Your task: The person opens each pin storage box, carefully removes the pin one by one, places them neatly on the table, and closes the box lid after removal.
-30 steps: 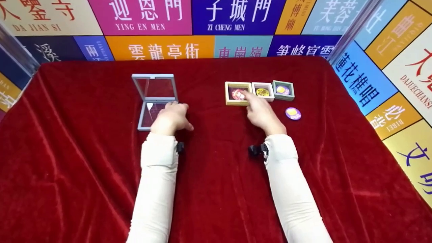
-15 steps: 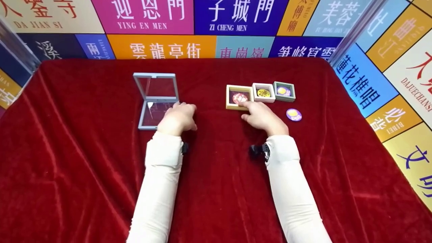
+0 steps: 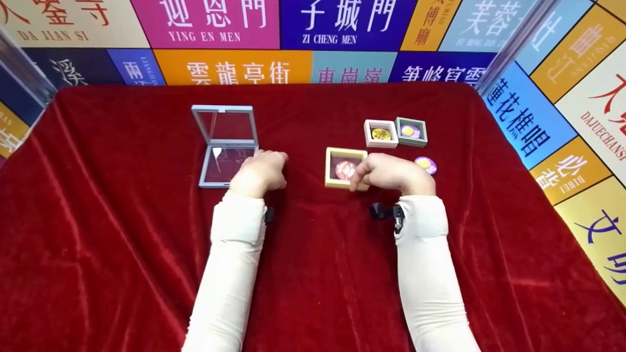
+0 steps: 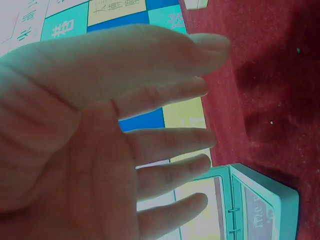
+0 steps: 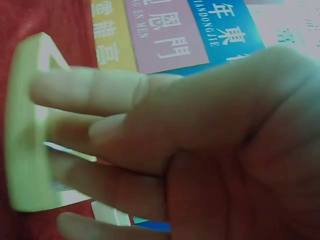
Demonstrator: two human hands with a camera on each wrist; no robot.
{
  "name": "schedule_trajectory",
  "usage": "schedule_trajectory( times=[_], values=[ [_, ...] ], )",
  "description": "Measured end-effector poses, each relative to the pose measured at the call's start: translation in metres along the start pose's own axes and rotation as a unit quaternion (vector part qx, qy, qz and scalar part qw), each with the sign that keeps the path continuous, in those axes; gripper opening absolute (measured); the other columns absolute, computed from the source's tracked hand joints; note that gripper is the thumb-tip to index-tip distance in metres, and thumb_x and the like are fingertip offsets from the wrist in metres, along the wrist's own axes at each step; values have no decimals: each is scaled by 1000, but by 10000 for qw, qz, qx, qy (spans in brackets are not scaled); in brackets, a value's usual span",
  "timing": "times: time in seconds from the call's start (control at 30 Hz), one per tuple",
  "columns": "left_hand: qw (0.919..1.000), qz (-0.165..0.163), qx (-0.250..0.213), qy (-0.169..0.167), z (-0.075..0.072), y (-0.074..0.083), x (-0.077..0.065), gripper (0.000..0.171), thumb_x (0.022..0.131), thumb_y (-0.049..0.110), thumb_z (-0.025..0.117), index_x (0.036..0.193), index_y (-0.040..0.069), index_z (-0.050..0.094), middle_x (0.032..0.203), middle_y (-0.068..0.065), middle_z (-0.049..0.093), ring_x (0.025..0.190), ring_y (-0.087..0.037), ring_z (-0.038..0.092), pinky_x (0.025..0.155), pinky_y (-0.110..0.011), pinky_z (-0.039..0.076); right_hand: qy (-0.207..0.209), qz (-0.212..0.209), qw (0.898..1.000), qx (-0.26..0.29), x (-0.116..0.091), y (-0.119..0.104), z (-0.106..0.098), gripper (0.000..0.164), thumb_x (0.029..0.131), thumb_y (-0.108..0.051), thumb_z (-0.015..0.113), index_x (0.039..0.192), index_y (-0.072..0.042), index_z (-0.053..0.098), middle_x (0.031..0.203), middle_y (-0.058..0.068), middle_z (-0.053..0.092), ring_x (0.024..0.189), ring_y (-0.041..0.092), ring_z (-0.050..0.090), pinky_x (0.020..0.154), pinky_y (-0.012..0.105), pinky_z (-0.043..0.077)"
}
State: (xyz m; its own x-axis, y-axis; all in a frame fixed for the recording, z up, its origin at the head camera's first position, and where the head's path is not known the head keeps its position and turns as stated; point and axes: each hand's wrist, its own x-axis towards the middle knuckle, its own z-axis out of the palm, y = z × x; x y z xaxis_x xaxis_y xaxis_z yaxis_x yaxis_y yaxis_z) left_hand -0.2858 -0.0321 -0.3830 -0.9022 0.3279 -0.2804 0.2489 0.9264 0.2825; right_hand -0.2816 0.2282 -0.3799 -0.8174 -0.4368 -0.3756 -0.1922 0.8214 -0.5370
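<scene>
My right hand (image 3: pixel 386 171) touches the near right side of a pale yellow box frame (image 3: pixel 337 185) on the red cloth. In the right wrist view the fingers (image 5: pixel 115 92) stretch out fairly straight at the frame's rim (image 5: pixel 27 135), while the thumb lies against them. A round red-and-white badge (image 3: pixel 345 169) sits inside the frame, partly covered by the fingers. My left hand (image 3: pixel 259 171) holds nothing, its fingers extended over the right edge of a grey-blue hinged display case (image 3: pixel 204 171). That case stands with its clear-windowed lid (image 3: pixel 225 124) raised.
Behind the right hand are a pinkish-white box frame (image 3: pixel 381 144) with a yellow badge and a green box frame (image 3: pixel 412 142) with a purple badge. A loose purple-and-yellow badge (image 3: pixel 425 164) lies close to the right wrist. Printed panels (image 3: pixel 249 68) border the cloth-covered table.
The yellow frame has slid toward me with my right hand, away from the pinkish-white and green frames. My left hand has shifted slightly right.
</scene>
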Motion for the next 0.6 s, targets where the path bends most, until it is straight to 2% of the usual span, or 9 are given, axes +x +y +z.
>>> schedule_trajectory(
  times=[0.07,0.17,0.27,0.33,0.4,0.5,0.6],
  values=[
    [10000,16,1,5,1,1,1,36,77,12,64,112,5,62,125,-16,61,120,-37,49,99,-52,42,-72,36,9999,124,-2,0,0,38,80,7,41,92,-5,75,91,9,69,80,13,48,71,24,40],
    [10000,55,45,-1,1,3,1,37,77,15,67,112,5,62,124,-16,62,120,-37,49,100,-51,42,52,-194,9998,24,-3,2,-2,32,84,3,45,97,-4,74,95,11,70,84,14,52,74,25,42],
    [9999,79,96,-21,3,8,3,41,78,21,71,115,7,61,124,-15,62,122,-36,49,100,-50,42,692,-276,9972,-93,-2,5,-5,25,88,-5,51,103,-3,71,101,13,70,91,19,57,81,30,45],
    [9998,108,166,-10,6,14,5,45,78,25,74,117,8,60,125,-14,61,122,-36,49,100,-50,43,1287,-8,9915,-174,0,9,-5,25,89,-11,53,106,-3,68,103,14,69,95,23,59,84,35,45],
    [9995,175,261,20,11,22,8,49,79,29,74,121,10,58,130,-14,58,123,-35,49,98,-51,43,1713,422,9841,-191,3,13,-5,30,89,-17,54,113,-4,65,105,17,69,98,27,61,87,40,45],
    [9982,469,357,113,20,38,12,54,80,31,73,128,12,55,139,-16,51,127,-36,47,99,-52,43,1819,952,9782,-321,9,21,-2,36,90,-23,53,120,-4,61,110,18,67,104,31,61,91,44,45],
    [9948,912,415,206,28,52,15,48,82,30,71,126,15,58,147,-16,43,132,-35,43,101,-53,42,1640,1004,9804,-436,14,27,2,33,90,-21,52,115,-3,64,99,15,69,94,28,61,84,40,46]
  ],
)
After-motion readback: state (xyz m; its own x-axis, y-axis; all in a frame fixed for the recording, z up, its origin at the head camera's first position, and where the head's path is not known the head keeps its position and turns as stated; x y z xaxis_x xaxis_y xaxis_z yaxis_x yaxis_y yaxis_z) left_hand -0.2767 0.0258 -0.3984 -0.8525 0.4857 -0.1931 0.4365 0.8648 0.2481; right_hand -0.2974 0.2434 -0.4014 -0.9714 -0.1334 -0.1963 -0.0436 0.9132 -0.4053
